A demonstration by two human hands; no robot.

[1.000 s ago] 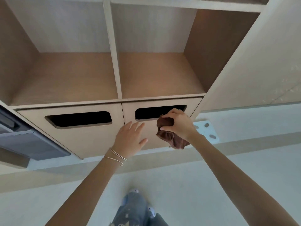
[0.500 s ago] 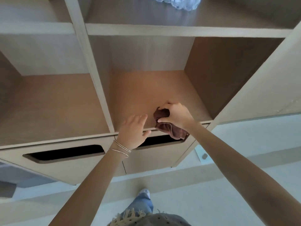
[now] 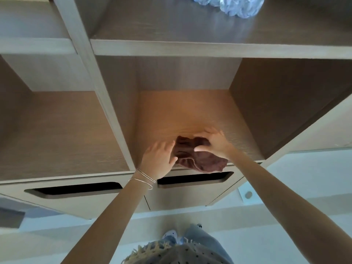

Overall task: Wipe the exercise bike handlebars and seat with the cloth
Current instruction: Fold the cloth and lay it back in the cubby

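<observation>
Nearest, one shoe (image 3: 170, 235) shows on the floor. Above it are two drawers (image 3: 181, 197), each with one slot handle. Both hands meet at the one brown cloth (image 3: 200, 161). The left hand (image 3: 159, 159) lays fairly straight fingers against the cloth's left side. The right hand (image 3: 215, 142) rests spread on top and grips nothing. The cloth lies bunched at the front of the shelf (image 3: 171, 115), one corner hanging over the edge. No bike is in view. To handle it well, I judge, gather that loose corner into the bunch so nothing drags. Farthest, one bluish crumpled bundle (image 3: 234, 6) lies on the shelf above.
</observation>
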